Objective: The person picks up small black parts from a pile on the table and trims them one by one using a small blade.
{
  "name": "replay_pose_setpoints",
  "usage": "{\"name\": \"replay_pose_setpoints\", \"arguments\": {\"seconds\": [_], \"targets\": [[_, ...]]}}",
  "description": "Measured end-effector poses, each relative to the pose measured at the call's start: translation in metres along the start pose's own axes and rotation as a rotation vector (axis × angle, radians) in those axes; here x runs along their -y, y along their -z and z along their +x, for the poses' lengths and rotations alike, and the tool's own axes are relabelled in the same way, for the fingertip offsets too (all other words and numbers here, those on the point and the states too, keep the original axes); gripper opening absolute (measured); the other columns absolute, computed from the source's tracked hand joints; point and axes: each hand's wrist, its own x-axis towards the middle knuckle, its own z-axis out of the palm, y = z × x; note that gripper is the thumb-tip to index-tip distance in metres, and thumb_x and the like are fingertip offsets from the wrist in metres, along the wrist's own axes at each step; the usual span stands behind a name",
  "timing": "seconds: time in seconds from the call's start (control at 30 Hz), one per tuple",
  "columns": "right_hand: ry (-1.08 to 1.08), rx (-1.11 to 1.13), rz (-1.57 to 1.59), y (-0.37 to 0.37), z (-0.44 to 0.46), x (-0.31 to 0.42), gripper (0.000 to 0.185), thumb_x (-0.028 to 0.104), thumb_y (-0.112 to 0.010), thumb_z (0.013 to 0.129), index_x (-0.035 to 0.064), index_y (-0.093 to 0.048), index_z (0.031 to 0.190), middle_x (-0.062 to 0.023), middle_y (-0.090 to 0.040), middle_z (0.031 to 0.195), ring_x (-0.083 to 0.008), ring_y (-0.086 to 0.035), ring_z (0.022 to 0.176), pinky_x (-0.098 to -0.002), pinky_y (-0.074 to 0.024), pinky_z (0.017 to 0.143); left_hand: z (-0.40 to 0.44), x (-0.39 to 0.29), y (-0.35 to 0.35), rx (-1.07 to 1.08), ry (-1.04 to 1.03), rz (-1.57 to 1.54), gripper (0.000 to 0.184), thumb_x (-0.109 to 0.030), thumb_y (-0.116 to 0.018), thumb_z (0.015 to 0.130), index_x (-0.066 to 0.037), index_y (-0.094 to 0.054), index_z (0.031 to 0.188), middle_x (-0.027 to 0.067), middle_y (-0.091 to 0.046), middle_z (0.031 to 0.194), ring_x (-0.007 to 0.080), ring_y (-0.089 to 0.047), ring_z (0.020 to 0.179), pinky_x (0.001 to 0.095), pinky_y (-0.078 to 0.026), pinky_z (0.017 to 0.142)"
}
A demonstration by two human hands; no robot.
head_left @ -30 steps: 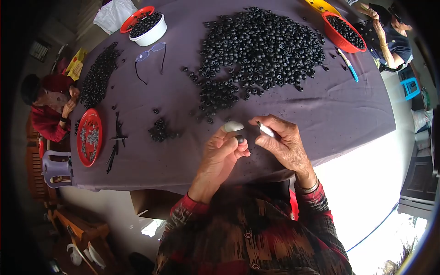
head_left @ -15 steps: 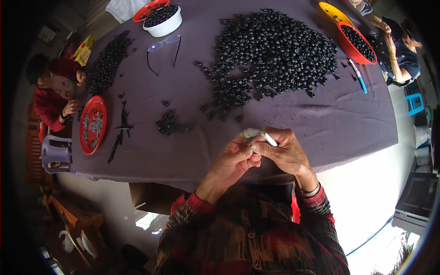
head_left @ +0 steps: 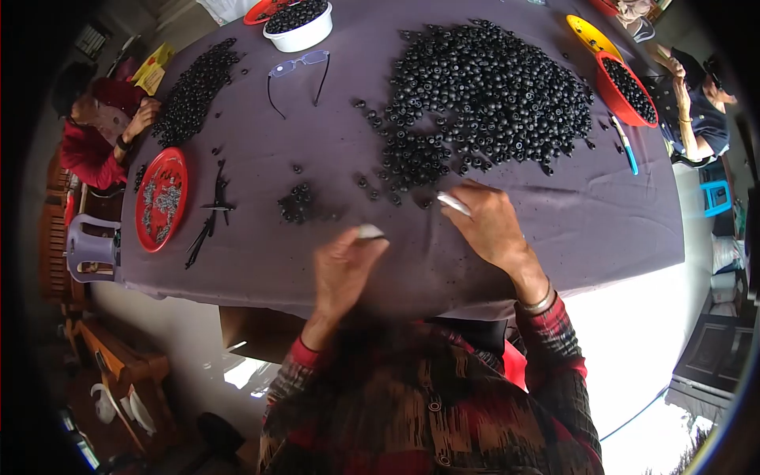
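Note:
A slim white tool sticks out of my right hand, whose fingers are closed round it. The kind of tool is hidden by the grip. That hand is at the near edge of a large heap of small round black pieces, their kind too small to tell. To the left, my left hand hovers over the near part of the table, blurred, with thumb and forefinger together. A pale covering wraps one fingertip, and a dark edge shows beneath it. A small cluster of black pieces lies beyond that hand.
Eyeglasses, a white bowl of black pieces and a red plate with grey bits are on the purple cloth. A red bowl and a blue-white tool lie right. People sit left and right.
My hands, together before, have parted. The left has gone left; the right has moved forward to the heap's near edge with the white tool. The person at left has raised a hand toward the pieces there.

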Motion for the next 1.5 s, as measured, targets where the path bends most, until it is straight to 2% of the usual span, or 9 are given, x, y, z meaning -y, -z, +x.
{"name": "replay_pose_setpoints", "arguments": {"seconds": [0.1,0.23,0.43,0.53,0.57,0.67,0.9,1.27,1.5], "targets": [[0.172,-0.022,-0.065,-0.018,0.003,-0.012,0.021,0.005,-0.074,0.073,0.0061,-0.066,0.092,-0.0083,-0.062,0.090,-0.0332,-0.064,0.079,-0.0424,-0.0522,0.067,0.012,-0.018,0.009,-0.144,0.104,0.218,0.015,-0.008,-0.073,0.083,0.001,-0.069,0.095,0.0062,-0.066,0.083,0.0154,-0.065,0.078,0.0279,-0.053,0.071],[0.177,0.020,-0.129,-0.030,0.007,-0.013,0.020,0.005,-0.074,0.073,0.0061,-0.067,0.091,-0.0069,-0.063,0.090,-0.0324,-0.064,0.079,-0.0414,-0.0525,0.066,0.031,0.007,0.016,-0.232,-0.269,0.607,0.018,-0.007,-0.074,0.076,-0.001,-0.068,0.092,0.0144,-0.065,0.086,0.0325,-0.063,0.076,0.0365,-0.049,0.067],[0.208,-0.122,0.117,-0.016,-0.003,-0.012,0.020,0.003,-0.076,0.070,0.0052,-0.068,0.088,-0.0055,-0.062,0.085,-0.0235,-0.062,0.069,-0.0336,-0.0509,0.061,0.029,-0.006,0.008,-0.300,-0.204,0.734,0.028,-0.007,-0.074,0.078,-0.001,-0.066,0.103,0.0118,-0.063,0.082,0.0261,-0.060,0.069,0.0337,-0.049,0.065],[0.062,-0.120,0.472,0.012,-0.018,0.007,0.016,0.000,-0.075,0.071,0.0045,-0.068,0.085,-0.0015,-0.064,0.079,-0.0115,-0.058,0.065,-0.0256,-0.0472,0.059,0.013,-0.019,-0.011,-0.233,-0.156,0.444,0.031,-0.008,-0.074,0.080,-0.001,-0.065,0.109,0.0079,-0.062,0.082,0.0176,-0.058,0.067,0.0311,-0.048,0.064],[-0.027,-0.064,0.588,0.019,-0.025,0.013,0.015,-0.001,-0.074,0.072,0.0043,-0.068,0.085,-0.0001,-0.064,0.077,-0.0080,-0.056,0.065,-0.0235,-0.0457,0.059,0.010,-0.014,-0.025,-0.159,-0.236,0.236,0.023,-0.004,-0.070,0.086,-0.003,-0.065,0.109,-0.0073,-0.048,0.069,0.0007,-0.042,0.061,0.0188,-0.037,0.054],[-0.099,0.044,0.789,0.034,-0.038,0.020,0.014,-0.003,-0.070,0.077,0.0033,-0.066,0.089,0.0034,-0.062,0.075,-0.0024,-0.054,0.072,-0.0213,-0.0470,0.064,-0.003,-0.047,-0.056,0.210,0.100,-0.495,0.023,-0.009,-0.063,0.093,-0.003,-0.062,0.116,-0.0003,-0.060,0.083,0.0077,-0.053,0.071,0.0235,-0.043,0.062],[0.031,-0.008,0.935,0.043,-0.062,0.013,0.014,-0.007,-0.068,0.083,-0.0027,-0.066,0.096,-0.0043,-0.063,0.085,-0.0124,-0.064,0.069,-0.0273,-0.0537,0.065,-0.014,-0.056,-0.083,0.427,0.123,-0.718,0.021,-0.008,-0.060,0.094,-0.006,-0.064,0.115,0.0063,-0.066,0.100,0.0116,-0.059,0.081,0.0284,-0.047,0.069],[-0.090,0.037,1.227,0.026,-0.080,-0.001,0.017,-0.004,-0.070,0.084,-0.0022,-0.067,0.101,-0.0035,-0.062,0.083,-0.0094,-0.063,0.071,-0.0250,-0.0540,0.066,-0.014,-0.040,-0.091,0.615,0.312,-1.012,0.018,-0.006,-0.055,0.094,-0.008,-0.064,0.110,0.0060,-0.065,0.102,0.0114,-0.058,0.082,0.0278,-0.048,0.074],[-0.077,-0.005,1.124,0.031,-0.080,0.004,0.014,-0.003,-0.070,0.085,-0.0047,-0.068,0.099,-0.0054,-0.062,0.084,-0.0111,-0.063,0.072,-0.0257,-0.0547,0.065,-0.018,-0.045,-0.093,0.497,0.395,-0.923,0.016,-0.004,-0.055,0.094,-0.007,-0.065,0.106,0.0039,-0.064,0.097,0.0112,-0.058,0.079,0.0288,-0.049,0.072]]}}
